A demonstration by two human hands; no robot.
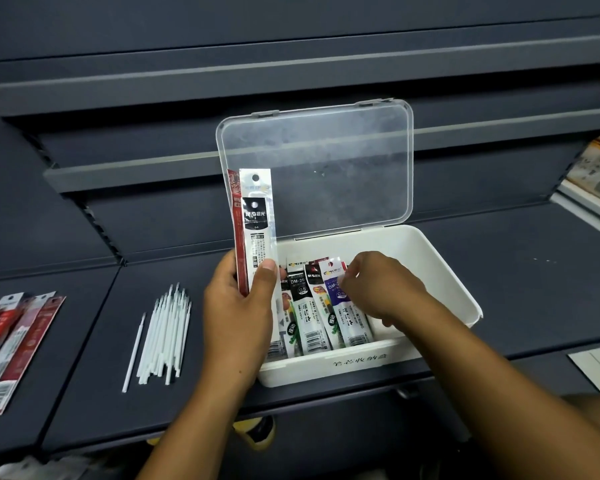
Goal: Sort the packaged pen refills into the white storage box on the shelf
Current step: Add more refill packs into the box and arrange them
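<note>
Fingers: left hand (238, 306) around upright refill packets (255, 230), right hand (381, 285) in pinch on purple packet (347, 317)

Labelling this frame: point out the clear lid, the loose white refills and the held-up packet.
clear lid (326, 161), head view, panel centre
loose white refills (163, 334), head view, bundle middle
held-up packet (255, 220), head view, black label

Left hand (238, 306) grips packs (255, 223) (upright) — right hand (381, 285) in box (430, 265).

White storage box (444, 271): one, with one clear lid (326, 161). Boxed packs (321, 306): at least four counted. Held: two, a black pack (255, 230) and a red pack (234, 202). Shelf packs (18, 334) at left: roughly five, overlapped. Loose white refills (165, 334): about twenty.
</note>
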